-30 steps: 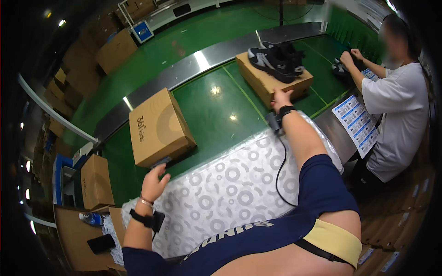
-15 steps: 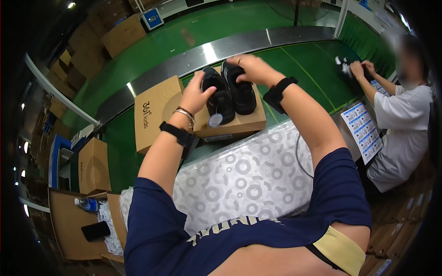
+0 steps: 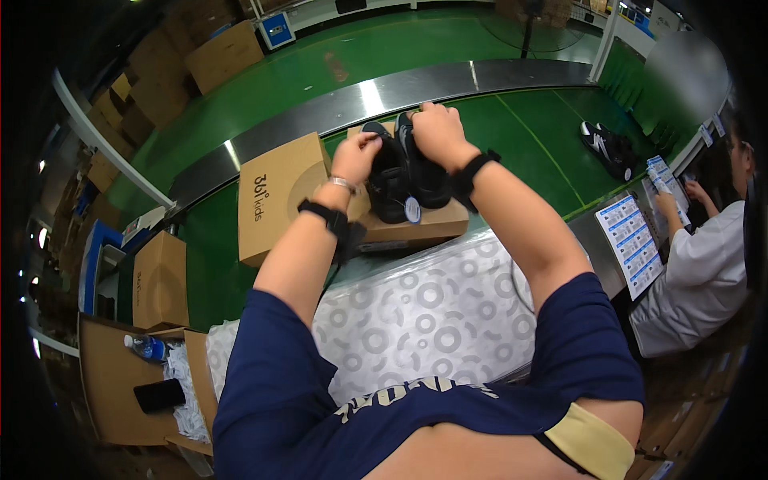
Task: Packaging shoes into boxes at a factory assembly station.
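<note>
A pair of black shoes sits side by side on a brown cardboard box, toes pointing away from me. My left hand is closed, with thumb and fingertips pinched at the upper of the left shoe. Curled over the front part of the right shoe is my right hand; its fingertips are partly hidden. A round pale hang tag dangles at the heel end between the shoes. The box under them stands against a second brown shoebox on its left.
Patterned wrapping paper lies in front of me. At lower left, a carton contains a bottle, a black phone and white paper packets. A co-worker sits at right, near another pair of shoes and a printed sheet.
My fingers have gone from spread to curled in on the shoes. The hang tag has swung right. The co-worker has let go of the other shoes and now holds a printed sheet.
</note>
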Demonstrator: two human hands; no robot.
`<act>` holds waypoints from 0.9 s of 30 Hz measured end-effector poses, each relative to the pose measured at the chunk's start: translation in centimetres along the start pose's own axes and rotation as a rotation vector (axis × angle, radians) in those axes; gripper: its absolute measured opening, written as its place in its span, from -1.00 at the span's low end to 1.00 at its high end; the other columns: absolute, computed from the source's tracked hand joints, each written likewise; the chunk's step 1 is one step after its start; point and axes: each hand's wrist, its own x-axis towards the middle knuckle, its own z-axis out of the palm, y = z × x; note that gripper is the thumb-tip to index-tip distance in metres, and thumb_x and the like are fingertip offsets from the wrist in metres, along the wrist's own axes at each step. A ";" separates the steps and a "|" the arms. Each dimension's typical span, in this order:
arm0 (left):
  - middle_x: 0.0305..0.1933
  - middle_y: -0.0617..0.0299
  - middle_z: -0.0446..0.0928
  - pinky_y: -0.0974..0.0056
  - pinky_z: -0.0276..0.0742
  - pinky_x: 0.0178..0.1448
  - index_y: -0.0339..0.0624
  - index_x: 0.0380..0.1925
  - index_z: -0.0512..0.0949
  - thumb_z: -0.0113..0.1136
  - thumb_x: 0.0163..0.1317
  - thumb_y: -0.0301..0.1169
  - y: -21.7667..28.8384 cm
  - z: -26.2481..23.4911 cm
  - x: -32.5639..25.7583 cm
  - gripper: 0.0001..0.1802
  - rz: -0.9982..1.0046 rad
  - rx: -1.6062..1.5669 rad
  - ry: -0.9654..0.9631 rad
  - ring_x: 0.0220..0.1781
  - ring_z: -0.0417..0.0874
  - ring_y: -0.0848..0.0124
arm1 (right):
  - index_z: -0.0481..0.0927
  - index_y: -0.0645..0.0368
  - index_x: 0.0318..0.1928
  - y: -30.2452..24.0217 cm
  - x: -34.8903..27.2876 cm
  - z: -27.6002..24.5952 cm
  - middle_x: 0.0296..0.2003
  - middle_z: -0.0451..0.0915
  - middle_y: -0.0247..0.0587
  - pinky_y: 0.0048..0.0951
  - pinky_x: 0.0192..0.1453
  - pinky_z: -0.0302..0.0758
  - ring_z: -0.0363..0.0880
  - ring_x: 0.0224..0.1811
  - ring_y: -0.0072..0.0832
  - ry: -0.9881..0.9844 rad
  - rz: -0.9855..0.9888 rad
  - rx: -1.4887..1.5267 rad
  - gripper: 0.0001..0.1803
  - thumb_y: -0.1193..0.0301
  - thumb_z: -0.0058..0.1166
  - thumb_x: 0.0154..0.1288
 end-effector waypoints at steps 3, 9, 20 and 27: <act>0.16 -0.26 0.14 0.09 0.21 0.22 -0.21 0.00 0.35 0.19 0.00 -0.31 -0.4 -0.8 -9.2 -0.48 0.209 0.414 0.134 0.21 0.18 -0.10 | 0.36 0.16 0.08 -3.7 -3.9 -0.3 -0.07 0.43 0.00 -0.23 0.02 0.34 0.39 0.00 -0.14 0.115 -0.318 0.272 -0.34 0.34 0.24 -0.12; 0.25 -0.20 0.06 0.11 0.12 0.26 -0.31 0.21 0.02 0.27 -0.07 -0.23 5.1 -3.7 -22.0 -0.10 0.295 0.586 -0.115 0.25 0.15 -0.05 | 0.33 0.29 -0.05 -8.5 -5.8 -3.1 -0.37 0.51 0.13 -0.30 -0.12 0.41 0.48 -0.22 -0.03 -0.072 -0.308 0.350 -0.49 0.54 0.10 -0.12; -0.14 0.17 0.49 0.32 0.38 -0.09 -0.27 0.01 0.36 -0.04 0.24 -0.12 6.5 -13.1 -36.1 -0.52 -0.498 -0.302 0.161 -0.15 0.49 0.38 | 0.43 0.30 -0.02 -16.4 -15.6 0.4 -0.24 0.54 -0.11 -0.52 -0.12 0.42 0.49 -0.23 -0.47 -0.445 0.234 1.199 -0.60 0.42 0.05 0.10; 0.21 -0.25 0.14 -0.08 -0.09 0.30 -0.15 0.16 0.21 0.11 0.01 0.02 0.0 -19.4 -48.0 -0.24 -1.021 1.270 0.490 0.27 0.07 -0.10 | 0.40 0.28 -0.02 -16.4 -19.6 5.4 -0.31 0.52 -0.24 -0.63 -0.24 0.41 0.46 -0.33 -0.59 -0.613 0.631 1.523 -0.64 0.52 -0.04 0.11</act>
